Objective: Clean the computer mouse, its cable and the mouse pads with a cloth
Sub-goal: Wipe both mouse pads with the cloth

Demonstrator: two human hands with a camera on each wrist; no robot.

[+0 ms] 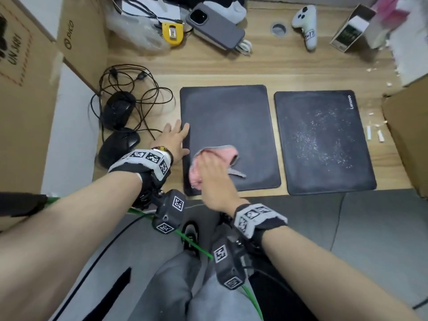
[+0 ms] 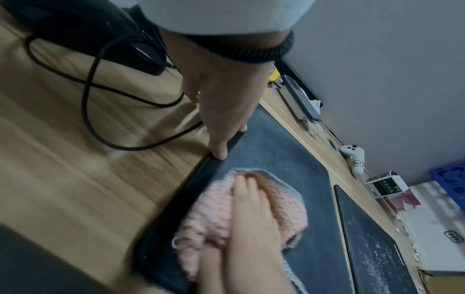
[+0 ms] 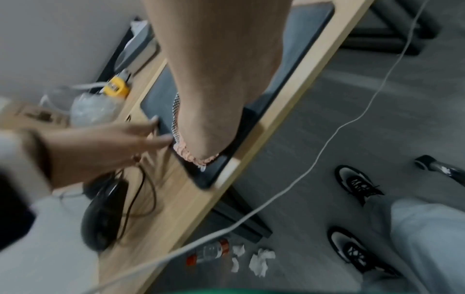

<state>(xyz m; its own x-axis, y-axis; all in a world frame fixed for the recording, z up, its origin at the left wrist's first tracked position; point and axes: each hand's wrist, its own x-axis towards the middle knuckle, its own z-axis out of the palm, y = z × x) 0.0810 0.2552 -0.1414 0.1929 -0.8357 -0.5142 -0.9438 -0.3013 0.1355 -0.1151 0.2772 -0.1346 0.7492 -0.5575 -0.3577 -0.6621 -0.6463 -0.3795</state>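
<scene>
Two dark mouse pads lie side by side on the wooden desk. The left pad (image 1: 228,126) (image 2: 289,159) (image 3: 161,99) has a pink cloth (image 1: 223,152) (image 2: 206,214) (image 3: 196,157) on its near left part. My right hand (image 1: 212,179) (image 2: 251,214) (image 3: 214,119) presses flat on the cloth. My left hand (image 1: 176,137) (image 2: 221,111) (image 3: 120,137) rests with straight fingers on this pad's left edge. The right pad (image 1: 324,144) (image 2: 372,238) is sprinkled with white specks. Two black mice (image 1: 118,110) (image 1: 119,144) (image 2: 120,39) (image 3: 103,214) sit left of the pads among tangled black cable (image 1: 129,89) (image 2: 93,111).
Cardboard boxes (image 1: 76,40) wall in the left side, another box (image 1: 407,135) the right. At the back lie a phone (image 1: 215,26), a yellow tape measure (image 1: 172,33), a white controller (image 1: 305,22) and a plastic bag (image 1: 134,31). White crumbs (image 1: 375,133) lie beside the right pad.
</scene>
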